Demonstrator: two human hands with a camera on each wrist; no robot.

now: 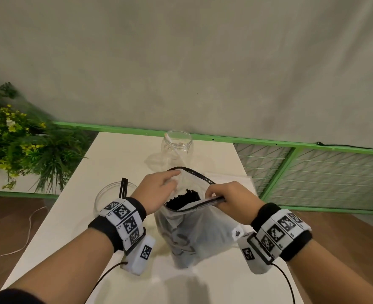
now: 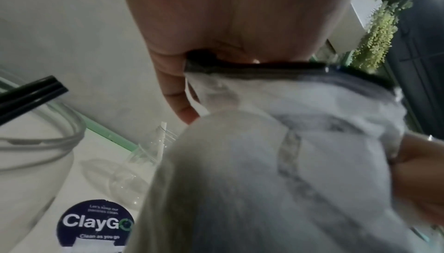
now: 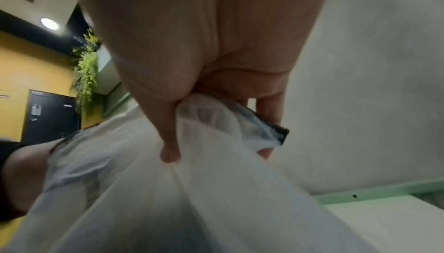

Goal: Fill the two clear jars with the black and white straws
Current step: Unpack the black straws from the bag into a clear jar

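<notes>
A translucent white zip bag (image 1: 190,235) with a black rim stands on the white table (image 1: 75,227). Inside its open mouth shows a bundle of black straws (image 1: 182,197). My left hand (image 1: 159,189) pinches the far left rim of the bag (image 2: 264,105). My right hand (image 1: 227,198) pinches the near right rim (image 3: 240,124), holding the mouth apart. A clear jar (image 1: 112,195) on the left holds a few black straws (image 1: 123,187). A second clear jar (image 1: 177,148) at the back holds a white straw (image 1: 170,140).
A leafy plant with yellow flowers (image 1: 16,139) stands left of the table. A green railing (image 1: 268,142) runs behind it. A round ClayGo sticker (image 2: 96,223) lies on the tabletop. A thin cable (image 1: 23,235) trails on the floor at left.
</notes>
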